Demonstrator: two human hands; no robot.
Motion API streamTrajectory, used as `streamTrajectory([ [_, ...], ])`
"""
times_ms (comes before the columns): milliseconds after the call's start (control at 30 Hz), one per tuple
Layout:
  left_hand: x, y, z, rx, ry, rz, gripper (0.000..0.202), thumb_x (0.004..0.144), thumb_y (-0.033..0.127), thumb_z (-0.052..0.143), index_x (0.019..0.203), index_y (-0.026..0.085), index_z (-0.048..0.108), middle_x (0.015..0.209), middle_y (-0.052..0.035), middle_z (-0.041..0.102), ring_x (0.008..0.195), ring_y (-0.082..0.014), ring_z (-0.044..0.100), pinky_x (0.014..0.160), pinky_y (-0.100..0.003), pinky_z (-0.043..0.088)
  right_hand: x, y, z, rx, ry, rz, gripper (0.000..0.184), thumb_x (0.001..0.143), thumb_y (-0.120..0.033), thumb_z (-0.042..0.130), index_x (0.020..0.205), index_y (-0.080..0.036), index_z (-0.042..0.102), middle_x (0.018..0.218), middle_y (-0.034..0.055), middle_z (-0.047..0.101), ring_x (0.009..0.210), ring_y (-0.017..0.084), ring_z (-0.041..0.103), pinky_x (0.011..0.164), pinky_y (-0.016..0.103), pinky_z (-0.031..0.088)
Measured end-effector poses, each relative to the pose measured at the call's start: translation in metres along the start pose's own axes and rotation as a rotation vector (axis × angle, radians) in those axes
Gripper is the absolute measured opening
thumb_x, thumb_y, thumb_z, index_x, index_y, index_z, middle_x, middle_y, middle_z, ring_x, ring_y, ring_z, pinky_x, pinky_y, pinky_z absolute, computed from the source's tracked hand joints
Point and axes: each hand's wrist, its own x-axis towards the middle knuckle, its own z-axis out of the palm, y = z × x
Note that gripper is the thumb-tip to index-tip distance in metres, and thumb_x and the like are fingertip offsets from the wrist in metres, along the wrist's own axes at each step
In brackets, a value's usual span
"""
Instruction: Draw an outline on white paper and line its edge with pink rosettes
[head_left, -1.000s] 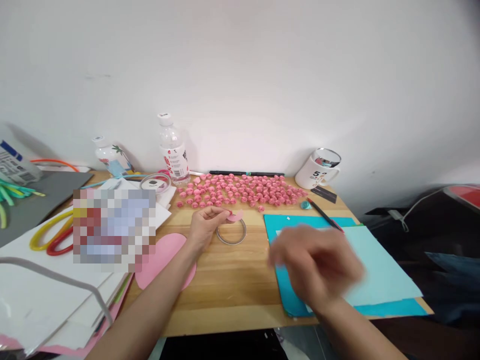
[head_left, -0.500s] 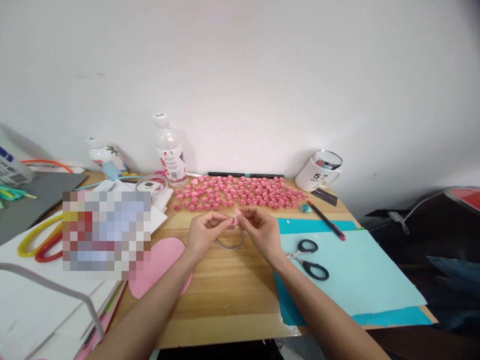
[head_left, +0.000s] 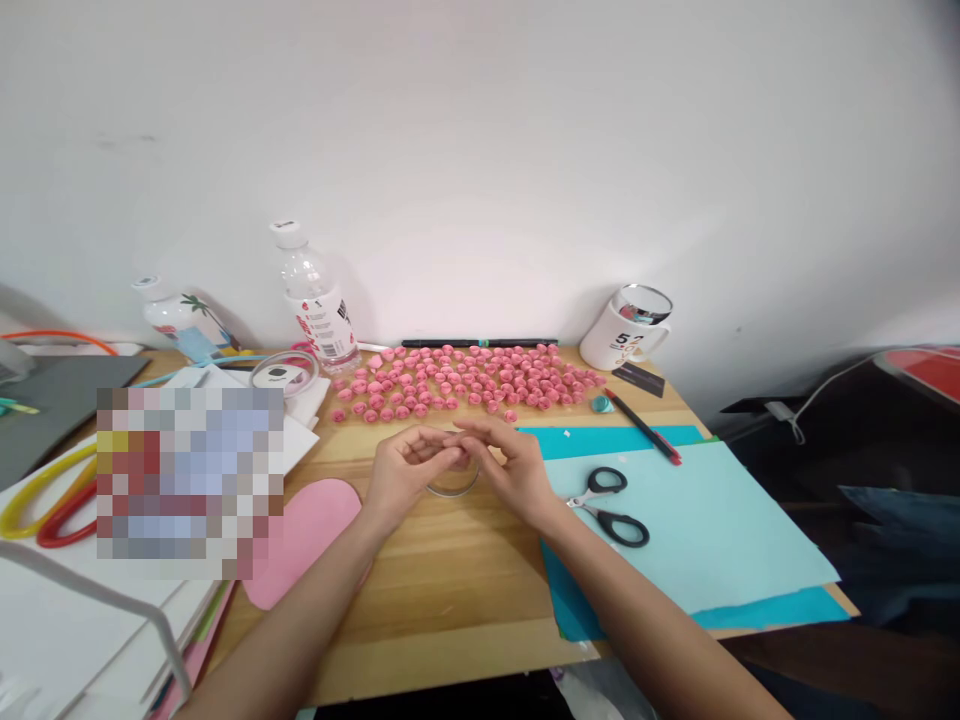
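Note:
My left hand (head_left: 409,468) and my right hand (head_left: 510,475) meet over the middle of the wooden table, fingertips touching. Both are closed in a pinch on a small pink paper piece, now almost wholly hidden by the fingers. Just beneath them lies a thin grey ring (head_left: 454,492), its far side covered by the hands. Many small rolled pink paper roses (head_left: 450,378) spread in rows beyond my fingers. A pink paper sheet with a rounded edge (head_left: 307,535) lies partly under my left forearm. Black-handled scissors (head_left: 619,525) rest to the right of my right hand.
Pale blue paper (head_left: 697,530) covers the table's right side, with a dark pen (head_left: 641,425) at its back edge. A white mug (head_left: 626,335) and a plastic bottle (head_left: 319,310) stand by the wall. White papers (head_left: 75,600) are stacked at left.
My hands have drawn closer together, and the fingers now cover the pink paper piece that showed between them. The whole view has shifted slightly, so everything sits further left.

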Motion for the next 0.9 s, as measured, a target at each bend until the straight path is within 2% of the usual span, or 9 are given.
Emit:
streamTrajectory([
  [100, 0.001, -0.001, 0.000, -0.082, 0.053, -0.011, 0.019, 0.064, 0.028, 0.078, 0.074, 0.015, 0.069, 0.073, -0.0038, 0.073, 0.069, -0.0161, 0.069, 0.076, -0.029, 0.054, 0.000, -0.001, 0.000, 0.088, -0.011, -0.002, 0.026, 0.089, -0.021, 0.051, 0.114, -0.023, 0.057, 0.102, 0.0062, 0.069, 0.090, 0.017, 0.067, 0.079, 0.032, 0.055],
  [200, 0.001, 0.002, 0.000, -0.185, 0.083, -0.065, 0.019, 0.061, 0.028, 0.080, 0.068, 0.015, 0.069, 0.070, -0.0033, 0.073, 0.067, -0.0158, 0.068, 0.075, -0.030, 0.054, -0.001, 0.000, 0.003, 0.024, -0.017, -0.061, 0.031, 0.087, -0.019, 0.053, 0.118, -0.024, 0.053, 0.105, 0.0070, 0.066, 0.093, 0.016, 0.064, 0.083, 0.034, 0.053],
  [267, -0.001, 0.004, 0.002, -0.226, 0.083, -0.094, 0.019, 0.060, 0.028, 0.080, 0.066, 0.014, 0.069, 0.069, -0.0033, 0.072, 0.066, -0.0152, 0.067, 0.072, -0.029, 0.054, -0.002, 0.001, 0.007, -0.093, 0.041, -0.121, 0.030, 0.083, -0.020, 0.059, 0.112, -0.023, 0.054, 0.107, 0.0083, 0.061, 0.094, 0.017, 0.062, 0.081, 0.034, 0.053],
  [367, -0.004, 0.008, 0.004, -0.235, 0.065, -0.131, 0.021, 0.060, 0.030, 0.080, 0.064, 0.013, 0.068, 0.066, -0.0042, 0.072, 0.065, -0.0148, 0.067, 0.068, -0.026, 0.053, -0.006, 0.002, 0.013, -0.258, 0.128, -0.199, 0.019, 0.077, -0.024, 0.068, 0.092, -0.021, 0.057, 0.099, 0.0083, 0.056, 0.091, 0.019, 0.059, 0.075, 0.033, 0.053],
  [467, -0.006, 0.009, 0.006, -0.256, 0.057, -0.162, 0.024, 0.058, 0.031, 0.082, 0.061, 0.012, 0.067, 0.065, -0.0042, 0.071, 0.062, -0.0136, 0.065, 0.062, -0.024, 0.051, -0.010, 0.003, 0.018, -0.370, 0.143, -0.225, 0.012, 0.077, -0.027, 0.069, 0.078, -0.020, 0.058, 0.099, 0.0081, 0.052, 0.084, 0.017, 0.058, 0.069, 0.031, 0.052],
  [567, -0.006, 0.008, 0.007, -0.304, 0.071, -0.175, 0.025, 0.056, 0.029, 0.083, 0.057, 0.011, 0.065, 0.062, -0.0037, 0.070, 0.059, -0.0116, 0.063, 0.060, -0.022, 0.050, -0.013, 0.005, 0.019, -0.456, 0.148, -0.285, 0.003, 0.081, -0.024, 0.064, 0.079, -0.022, 0.064, 0.102, 0.0077, 0.052, 0.088, 0.018, 0.057, 0.071, 0.030, 0.051],
  [667, -0.004, 0.008, 0.006, -0.331, 0.085, -0.170, 0.023, 0.056, 0.026, 0.083, 0.059, 0.010, 0.066, 0.065, -0.0050, 0.071, 0.064, -0.0120, 0.064, 0.066, -0.022, 0.052, -0.014, 0.007, 0.017, -0.476, 0.136, -0.341, 0.011, 0.084, -0.020, 0.059, 0.086, -0.024, 0.069, 0.101, 0.0069, 0.055, 0.092, 0.019, 0.056, 0.077, 0.031, 0.049],
  [767, -0.003, 0.008, 0.006, -0.333, 0.082, -0.160, 0.022, 0.058, 0.025, 0.082, 0.063, 0.010, 0.068, 0.067, -0.0054, 0.071, 0.066, -0.0127, 0.065, 0.069, -0.024, 0.053, -0.013, 0.008, 0.015, -0.451, 0.121, -0.286, 0.013, 0.085, -0.020, 0.058, 0.090, -0.026, 0.069, 0.095, 0.0056, 0.058, 0.086, 0.018, 0.055, 0.074, 0.030, 0.049],
  [900, -0.003, 0.010, 0.005, -0.342, 0.077, -0.145, 0.021, 0.058, 0.024, 0.082, 0.072, 0.012, 0.070, 0.069, -0.0029, 0.071, 0.066, -0.0122, 0.064, 0.068, -0.026, 0.053, -0.009, 0.006, 0.013, -0.349, 0.126, -0.245, 0.013, 0.087, -0.021, 0.056, 0.084, -0.024, 0.069, 0.089, 0.0053, 0.056, 0.078, 0.015, 0.054, 0.063, 0.027, 0.049],
])
